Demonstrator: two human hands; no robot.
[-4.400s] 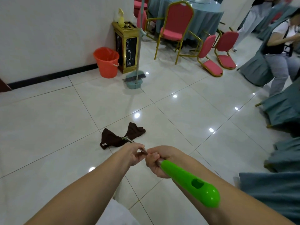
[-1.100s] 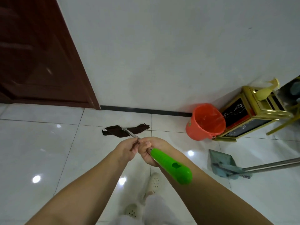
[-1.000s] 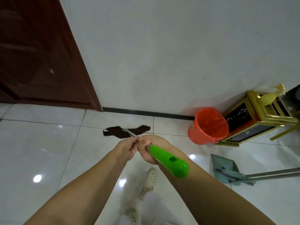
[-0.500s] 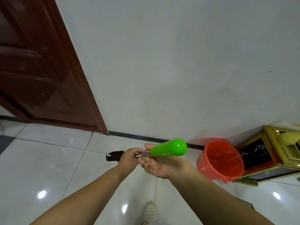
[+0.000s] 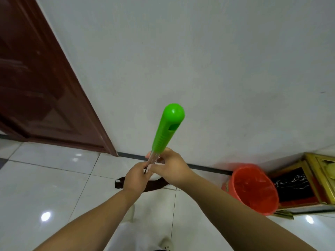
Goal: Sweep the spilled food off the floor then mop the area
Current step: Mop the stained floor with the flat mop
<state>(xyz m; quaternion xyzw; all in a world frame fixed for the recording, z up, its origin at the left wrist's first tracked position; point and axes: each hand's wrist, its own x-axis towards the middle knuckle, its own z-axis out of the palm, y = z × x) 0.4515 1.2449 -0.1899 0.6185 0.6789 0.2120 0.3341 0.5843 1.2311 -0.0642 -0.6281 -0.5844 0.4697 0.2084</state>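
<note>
Both hands gripped the mop's thin metal shaft just below its bright green ribbed plastic handle: left hand wrapped lower, right hand above. The pole stood nearly upright, its dark brown cloth mop head limp on the white tiled floor near the wall. Judged light and stiff; the smooth shaft may slip, the ribbed handle less so.

dark wooden door, white wall, gold-framed bin
</note>
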